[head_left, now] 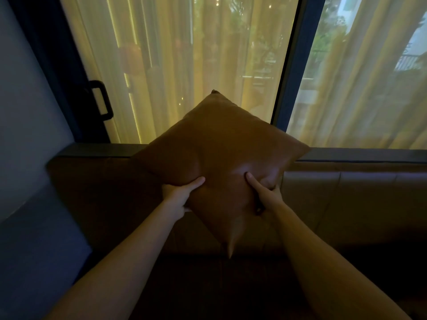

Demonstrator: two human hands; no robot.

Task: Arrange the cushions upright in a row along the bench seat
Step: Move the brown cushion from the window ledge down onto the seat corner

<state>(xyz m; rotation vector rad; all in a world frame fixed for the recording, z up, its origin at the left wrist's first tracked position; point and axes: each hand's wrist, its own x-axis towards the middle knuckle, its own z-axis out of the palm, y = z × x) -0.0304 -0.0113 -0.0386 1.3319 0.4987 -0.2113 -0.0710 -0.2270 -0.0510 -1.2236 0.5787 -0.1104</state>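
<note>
cushion (219, 155): brown, leathery-looking, held up in the air turned like a diamond, one corner pointing up at the window and one pointing down toward the seat. It's in front of the backrest, roughly centre of the view, not resting on anything as far as I can tell.

left hand (179, 192): clamped on the lower-left edge of the cushion, thumb pressed across the front face, the other fingers wrapped round behind so you can't really see them.

right hand (265, 192): gripping the lower-right edge, thumb on the front digging a dent into the cover, rest of the fingers tucked behind the edge.

bench backrest (346, 188): brown padded panels running along under the window, seams visible on the right side.

bench seat (208, 285): pretty dark down there, this surface is hard to make out beneath the cushion's bottom corner.

curtain (184, 54): sheer, yellowish, hanging behind the cushion with greenery showing through.

window frame (291, 72): dark upright bar just right of the cushion's top corner.

handle (101, 100): black, on the dark frame at left.
</note>
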